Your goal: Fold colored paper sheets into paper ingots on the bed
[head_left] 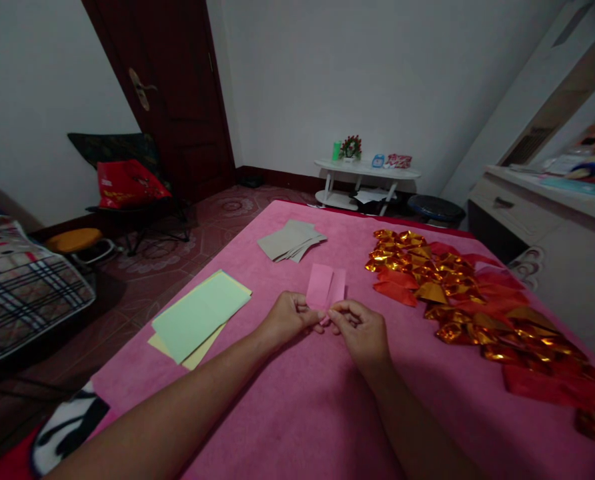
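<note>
A small folded piece of pink paper (320, 285) is held just above the pink-covered table (287, 407), with a crease running up its middle. My left hand (293, 315) pinches its lower left edge between thumb and fingers. At the lower right edge, my right hand (358, 328) pinches the same paper, the two thumbs nearly meeting. Beyond the hands lies a fanned stack of grey paper sheets (291, 240). To the left rest green paper sheets (202, 313) on top of yellow paper (205, 348).
Shiny gold and red folded pieces (447, 287) spread along the table's right side. A white side table (367, 168) stands by the far wall. At left are a folding chair (122, 147) with a red bag (130, 183), and a plaid bag (32, 287). A cabinet (552, 220) borders the right.
</note>
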Tool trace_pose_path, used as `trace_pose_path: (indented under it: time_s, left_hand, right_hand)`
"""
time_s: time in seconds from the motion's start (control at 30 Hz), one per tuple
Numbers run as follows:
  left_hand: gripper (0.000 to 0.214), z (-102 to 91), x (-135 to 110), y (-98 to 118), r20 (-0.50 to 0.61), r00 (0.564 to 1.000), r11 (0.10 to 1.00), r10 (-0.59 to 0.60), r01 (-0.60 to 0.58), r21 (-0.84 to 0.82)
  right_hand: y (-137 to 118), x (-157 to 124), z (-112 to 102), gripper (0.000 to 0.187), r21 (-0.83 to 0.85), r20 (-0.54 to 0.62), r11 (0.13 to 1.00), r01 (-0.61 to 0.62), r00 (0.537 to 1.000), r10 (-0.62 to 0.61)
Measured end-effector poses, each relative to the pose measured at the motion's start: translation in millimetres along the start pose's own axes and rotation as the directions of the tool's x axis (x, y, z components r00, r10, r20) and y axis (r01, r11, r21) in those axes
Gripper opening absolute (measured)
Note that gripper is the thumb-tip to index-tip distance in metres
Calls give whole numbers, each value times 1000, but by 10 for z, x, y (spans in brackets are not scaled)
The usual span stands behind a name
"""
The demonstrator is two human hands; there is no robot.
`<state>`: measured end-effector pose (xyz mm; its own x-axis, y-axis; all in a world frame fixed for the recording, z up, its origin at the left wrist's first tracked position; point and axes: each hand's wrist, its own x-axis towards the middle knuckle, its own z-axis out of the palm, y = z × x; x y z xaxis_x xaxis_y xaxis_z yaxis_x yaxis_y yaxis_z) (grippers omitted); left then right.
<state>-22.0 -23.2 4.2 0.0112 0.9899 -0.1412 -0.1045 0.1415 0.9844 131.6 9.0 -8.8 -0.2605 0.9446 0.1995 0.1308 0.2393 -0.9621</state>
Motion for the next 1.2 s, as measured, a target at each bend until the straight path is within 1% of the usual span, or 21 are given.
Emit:
trace_pose_path:
  time_s: [0.17,0.4,0.57,0.73,0.77,0.83,0.9,0.93,0.97,1.03,1.13,1.2]
  left_hand:
    - [37,13,-20,36,15,1000,1000,13,-13,-20]
    - [36,-13,-5,-11,46,997,990,65,-71,122]
    - [32,4,-12,4,55,996,995,67,-71,69]
    - [32,26,-7,-1,61,995,996,83,-85,35]
    - [32,29,-8,3,64,994,996,85,-86,24]
    - [33,33,-14,24,66,995,997,75,-74,-24]
    - [33,32,-28,59,59,997,996,47,-42,-85]
    - [33,29,-36,78,54,998,994,31,-25,-108]
    - [32,26,-43,97,49,999,992,18,-12,-122]
    - [30,20,-55,129,48,999,991,6,0,-130]
    - [26,20,-64,159,72,997,989,13,-3,-145]
    - [25,22,-64,169,99,995,988,15,0,-156]
  right_hand:
    - [2,-1,-5,12,-87,-7,994,72,997,-73]
    - [-19,-16,-14,14,-86,15,995,41,999,-39]
    - [13,-12,-15,14,-51,12,999,-5,1000,6]
    - [16,-25,-7,11,-74,19,997,23,1000,-21]
    - [4,-30,0,11,-56,16,998,21,1000,-20]
    - [-31,-39,19,12,47,-5,999,-2,1000,3]
    - [-71,-40,33,27,200,-15,979,-30,999,34]
    - [-88,-36,35,35,265,-3,963,-44,999,46]
    - [-101,-31,32,38,311,19,948,-60,998,57]
    - [-108,-16,15,35,348,75,932,-105,994,84]
    - [-87,8,-16,30,332,143,930,-161,983,119]
    - [-70,18,-27,29,312,172,934,-174,977,124]
